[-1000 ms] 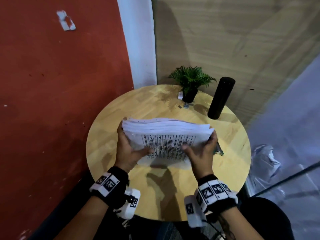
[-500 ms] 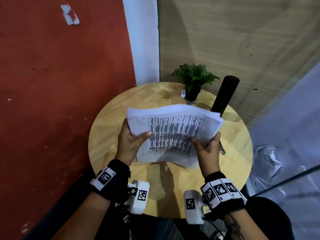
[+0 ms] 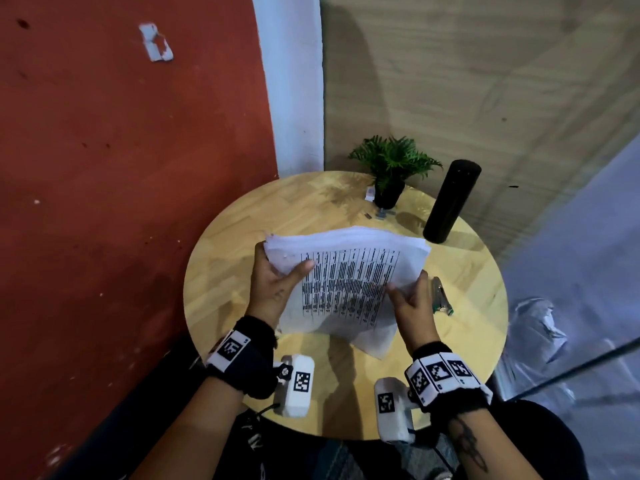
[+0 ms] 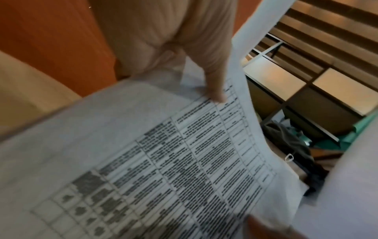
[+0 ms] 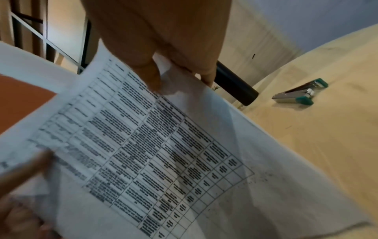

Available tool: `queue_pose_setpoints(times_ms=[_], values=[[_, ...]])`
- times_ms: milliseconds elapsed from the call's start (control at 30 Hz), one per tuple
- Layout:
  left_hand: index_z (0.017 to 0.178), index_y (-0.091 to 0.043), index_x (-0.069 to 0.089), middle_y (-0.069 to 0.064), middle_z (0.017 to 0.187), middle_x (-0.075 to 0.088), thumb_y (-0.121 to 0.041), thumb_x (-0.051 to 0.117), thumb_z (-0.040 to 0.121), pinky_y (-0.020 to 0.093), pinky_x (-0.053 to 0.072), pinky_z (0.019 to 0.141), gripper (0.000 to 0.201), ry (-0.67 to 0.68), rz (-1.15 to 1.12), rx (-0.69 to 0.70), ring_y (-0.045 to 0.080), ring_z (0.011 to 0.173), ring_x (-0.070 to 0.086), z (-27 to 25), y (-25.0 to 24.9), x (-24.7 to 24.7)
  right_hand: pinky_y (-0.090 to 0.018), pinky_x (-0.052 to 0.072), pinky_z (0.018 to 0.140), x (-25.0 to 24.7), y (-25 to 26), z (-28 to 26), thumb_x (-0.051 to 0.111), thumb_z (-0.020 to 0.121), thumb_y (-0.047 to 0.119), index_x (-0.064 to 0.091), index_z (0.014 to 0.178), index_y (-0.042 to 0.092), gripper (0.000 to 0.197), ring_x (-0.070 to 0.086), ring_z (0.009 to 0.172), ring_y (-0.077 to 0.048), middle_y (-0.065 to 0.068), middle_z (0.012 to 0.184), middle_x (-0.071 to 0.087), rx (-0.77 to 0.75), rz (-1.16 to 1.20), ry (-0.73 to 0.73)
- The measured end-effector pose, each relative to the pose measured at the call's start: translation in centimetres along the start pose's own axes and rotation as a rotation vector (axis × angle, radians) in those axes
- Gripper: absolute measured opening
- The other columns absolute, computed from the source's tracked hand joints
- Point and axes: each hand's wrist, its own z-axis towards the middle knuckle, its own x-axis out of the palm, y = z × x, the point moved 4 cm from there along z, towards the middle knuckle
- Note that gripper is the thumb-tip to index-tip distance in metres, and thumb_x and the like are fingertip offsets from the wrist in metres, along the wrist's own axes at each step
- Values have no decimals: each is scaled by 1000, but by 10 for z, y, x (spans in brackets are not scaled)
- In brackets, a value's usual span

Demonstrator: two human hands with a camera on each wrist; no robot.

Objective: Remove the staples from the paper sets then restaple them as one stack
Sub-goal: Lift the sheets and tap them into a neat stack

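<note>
Two hands grip one paper stack; one stapler.

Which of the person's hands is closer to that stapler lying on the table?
Right. The right hand grips the paper stack just beside the stapler; the left hand holds the stack's far side.

Table text on paper stack blurred
</note>
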Motion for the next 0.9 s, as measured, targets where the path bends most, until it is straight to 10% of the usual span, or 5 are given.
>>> queue_pose_setpoints(times_ms=[300, 433, 567, 767, 900], values=[[102, -31, 49, 12, 112, 58, -36, 72, 72, 58, 40, 103, 38, 47, 90, 39, 24, 103, 57, -9, 3, -3, -25, 36, 74, 11, 19, -11, 46, 83, 15, 35, 114, 5, 34, 48, 87, -18, 0, 93, 50, -139, -19, -41], [107, -26, 45, -4, 107, 60, -46, 74, 59, 30, 48, 95, 60, -29, 93, 59, 5, 97, 60, -2, -4, -10, -12, 27, 102, 6, 37, -5, 54, 83, -6, 12, 143, 4, 75, 38, 124, -24, -22, 139, 33, -310, -164, -110], [98, -22, 46, -8, 97, 55, -60, 64, 62, 5, 40, 71, 55, -191, 14, 75, -7, 81, 54, 14, -24, -3, -33, 47, 77, 9, 69, -3, 51, 74, -14, 21, 144, 12, 80, 44, 97, -32, -33, 138, 29, -625, -487, -69], [78, -24, 45, -8, 79, 51, -15, 65, 87, 25, 38, 80, 24, -320, 39, 0, 9, 73, 50, 36, -18, 3, -36, 50, 69, 10, 69, -7, 55, 71, -16, 44, 134, 13, 70, 56, 89, -38, -31, 144, 23, -629, -614, -44], [88, -22, 45, -7, 82, 52, -35, 69, 84, 21, 42, 75, 28, -271, 91, 2, 9, 76, 51, 33, -17, 3, -29, 47, 61, 13, 70, -5, 51, 74, -14, 40, 133, 22, 69, 55, 76, -33, -30, 147, 19, -646, -633, -31]])
